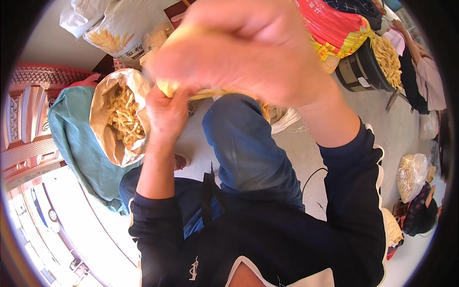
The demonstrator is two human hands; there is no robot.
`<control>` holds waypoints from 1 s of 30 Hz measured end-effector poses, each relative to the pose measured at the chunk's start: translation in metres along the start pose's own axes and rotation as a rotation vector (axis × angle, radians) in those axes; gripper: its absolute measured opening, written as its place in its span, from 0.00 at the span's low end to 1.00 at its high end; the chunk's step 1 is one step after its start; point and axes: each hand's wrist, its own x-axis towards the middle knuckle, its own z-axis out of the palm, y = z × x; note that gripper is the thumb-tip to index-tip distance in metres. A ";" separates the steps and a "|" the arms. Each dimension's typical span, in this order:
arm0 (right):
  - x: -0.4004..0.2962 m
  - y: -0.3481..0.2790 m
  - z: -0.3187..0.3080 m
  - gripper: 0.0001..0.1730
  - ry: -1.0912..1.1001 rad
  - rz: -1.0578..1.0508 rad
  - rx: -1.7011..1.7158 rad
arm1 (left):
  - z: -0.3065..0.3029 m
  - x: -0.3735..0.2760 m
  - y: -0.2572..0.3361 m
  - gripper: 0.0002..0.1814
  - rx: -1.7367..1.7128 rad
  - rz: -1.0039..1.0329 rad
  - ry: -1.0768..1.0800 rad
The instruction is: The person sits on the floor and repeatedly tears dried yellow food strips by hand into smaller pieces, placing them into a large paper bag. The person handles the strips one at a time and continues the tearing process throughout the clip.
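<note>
My right hand [236, 57] is raised close to the camera, large and motion-blurred. Its fingertips are hidden, so its grip does not show. Just below and to the left, my left hand [166, 114] has thumb and fingers closed about a small yellow piece [166, 88], partly covered by the right hand. A thin yellowish strip [211, 94] shows beneath the right hand, above my knee in blue trousers [240, 143]. Beside my left hand stands an open brown paper sack [102, 118] holding many pale-yellow finger-shaped pieces [125, 114].
A teal cloth sack [75, 125] leans by a carved door [28, 114]. White printed sacks [122, 28] stand at upper left. At upper right, a red-and-yellow bag [333, 28] adjoins a dark bucket [362, 68] of similar pieces. People [430, 79] are at the right, near a clear plastic bag [412, 175].
</note>
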 end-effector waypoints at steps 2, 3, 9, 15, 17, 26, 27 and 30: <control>-0.002 -0.010 -0.016 0.15 0.179 -0.110 0.178 | -0.019 -0.010 -0.022 0.13 -0.135 -0.193 0.152; -0.002 -0.012 -0.033 0.17 0.260 -0.099 0.225 | -0.037 -0.016 -0.041 0.16 -0.099 -0.225 0.218; -0.028 0.028 -0.097 0.20 0.575 -0.046 0.409 | -0.118 -0.078 -0.073 0.18 0.441 -0.182 0.349; -0.040 0.083 -0.105 0.16 0.737 0.072 -0.154 | -0.191 -0.119 -0.089 0.16 0.644 -0.246 0.526; -0.056 0.106 -0.139 0.19 0.699 0.272 -0.341 | -0.227 -0.130 -0.104 0.13 0.561 -0.347 0.577; -0.010 0.138 0.013 0.21 -0.110 0.534 -0.499 | -0.114 -0.094 -0.062 0.22 0.799 0.216 -0.019; -0.004 0.132 0.046 0.24 -0.257 0.522 -0.406 | -0.098 -0.084 -0.053 0.21 0.756 0.216 -0.043; -0.002 0.133 0.098 0.35 -0.305 0.460 -0.156 | -0.078 -0.049 -0.041 0.12 0.716 0.209 0.002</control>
